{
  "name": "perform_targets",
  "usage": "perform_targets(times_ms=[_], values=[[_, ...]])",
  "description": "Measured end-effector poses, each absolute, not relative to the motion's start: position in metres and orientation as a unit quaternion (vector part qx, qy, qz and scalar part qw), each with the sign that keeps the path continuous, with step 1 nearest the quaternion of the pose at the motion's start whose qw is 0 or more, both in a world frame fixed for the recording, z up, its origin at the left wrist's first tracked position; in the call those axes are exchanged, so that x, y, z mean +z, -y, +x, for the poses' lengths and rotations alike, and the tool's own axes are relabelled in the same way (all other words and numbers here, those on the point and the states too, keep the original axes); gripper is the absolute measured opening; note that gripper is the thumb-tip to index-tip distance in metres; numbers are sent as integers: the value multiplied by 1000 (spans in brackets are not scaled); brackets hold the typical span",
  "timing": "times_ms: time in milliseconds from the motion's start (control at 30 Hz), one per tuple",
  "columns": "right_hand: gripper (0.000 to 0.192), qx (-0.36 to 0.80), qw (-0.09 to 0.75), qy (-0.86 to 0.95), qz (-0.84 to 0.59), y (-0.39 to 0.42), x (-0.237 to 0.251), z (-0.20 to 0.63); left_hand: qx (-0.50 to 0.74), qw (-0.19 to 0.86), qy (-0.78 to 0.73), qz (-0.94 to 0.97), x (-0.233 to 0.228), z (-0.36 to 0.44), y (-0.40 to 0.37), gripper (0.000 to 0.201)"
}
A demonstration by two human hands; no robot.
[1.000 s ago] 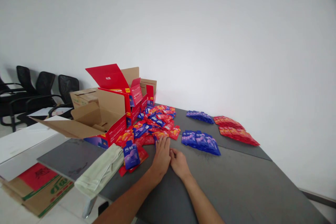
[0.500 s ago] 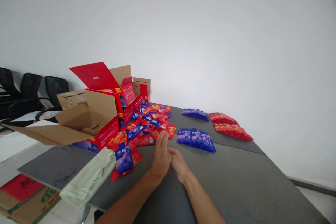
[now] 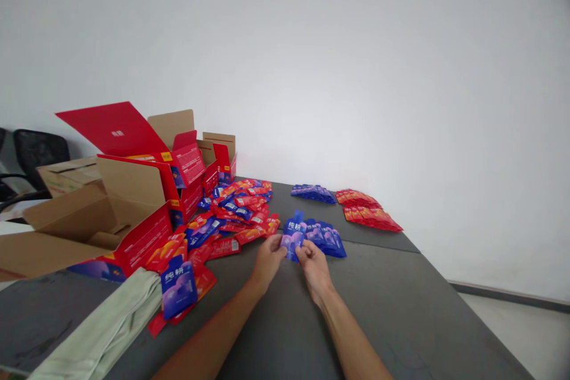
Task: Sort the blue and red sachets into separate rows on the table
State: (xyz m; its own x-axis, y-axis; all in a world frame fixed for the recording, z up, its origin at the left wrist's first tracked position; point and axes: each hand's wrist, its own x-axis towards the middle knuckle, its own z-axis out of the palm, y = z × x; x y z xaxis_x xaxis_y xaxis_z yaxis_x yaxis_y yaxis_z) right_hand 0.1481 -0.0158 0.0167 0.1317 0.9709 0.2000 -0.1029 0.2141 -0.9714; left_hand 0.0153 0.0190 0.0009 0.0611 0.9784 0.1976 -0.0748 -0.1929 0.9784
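Both my hands hold one blue pouch [image 3: 293,236] upright just above the grey table [image 3: 401,297]. My left hand [image 3: 266,260] pinches its lower left edge and my right hand [image 3: 313,262] pinches its lower right edge. Directly behind the pouch lies a neat row of blue pouches [image 3: 325,236]. To the left spreads a loose heap of red and blue pouches [image 3: 231,214]. Another blue pouch [image 3: 178,286] stands propped on red ones near the front left.
Open red-and-brown cardboard boxes [image 3: 133,202] stand at the left of the table. A pale green cloth [image 3: 102,332] hangs over the front left edge. Farther back lie a second blue row [image 3: 313,193] and rows of red pouches [image 3: 367,214]. A black chair [image 3: 31,157] stands far left.
My hands were flat together on the table by the heap; now they have lifted a blue pouch between them. The view has turned to the right.
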Motion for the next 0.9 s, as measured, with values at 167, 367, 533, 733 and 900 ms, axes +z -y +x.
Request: perform_targets(times_ms=[167,367,533,733,900], values=[[28,408,603,509,-459,16,14,155,500,506,-419,564,-7,22,-19,20],[30,403,570,530,-481,17,9,154,527,494,-413,555,-12,25,-17,14],[22,429,560,537,-463,21,13,156,524,510,-386,563,4,16,-14,15],[19,462,521,544,-468,26,21,149,561,467,-418,541,11,8,-17,31],[12,471,487,561,-476,29,17,146,569,523,-402,491,16,2,-17,30]])
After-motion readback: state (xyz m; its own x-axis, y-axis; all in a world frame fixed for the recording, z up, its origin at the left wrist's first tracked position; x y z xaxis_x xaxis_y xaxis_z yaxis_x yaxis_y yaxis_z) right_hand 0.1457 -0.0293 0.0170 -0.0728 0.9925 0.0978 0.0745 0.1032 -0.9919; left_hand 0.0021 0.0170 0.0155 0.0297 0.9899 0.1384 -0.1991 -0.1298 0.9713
